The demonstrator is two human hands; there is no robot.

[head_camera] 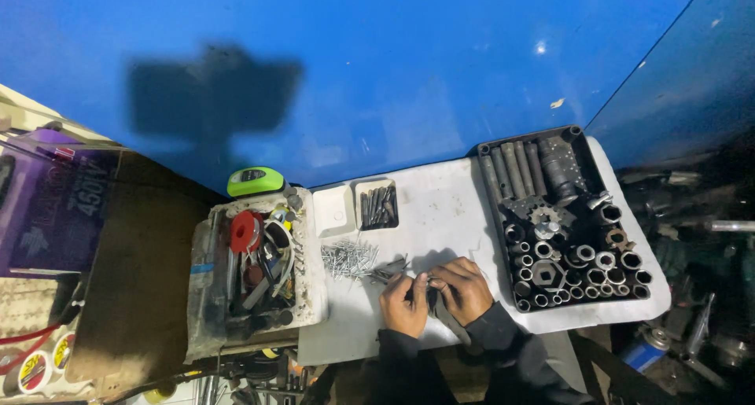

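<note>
Head view, looking down on a white worktop (440, 208) set against a blue wall (393, 67). Both hands meet near the front edge of the worktop, about mid-width. Left hand (403, 304) and right hand (464, 289) have fingertips pinched together on one small dark metal piece (425, 283) held between them; too small to tell what kind of piece. Both hands are curled in a grasp, dark sleeves (503, 350) running off the front edge. Just left of the hands, a loose pile of silver nails (349, 259) lies on the worktop, with a few darker bits (391, 268) between the pile and the left hand. Toward the back edge, a small white tray (333, 210) with a compartment of dark bits (378, 207). Along the right side of the worktop, a black tray (494, 216) full of sockets (578, 267), longer bars at its back end, a small gear (544, 216) in the middle. At the left edge, a dirty white tub (314, 291) crammed with tools and a red spool (244, 232). Green tape measure (255, 182) sits at the tub's back edge, by the wall. Brown surface (141, 279) further left.
</note>
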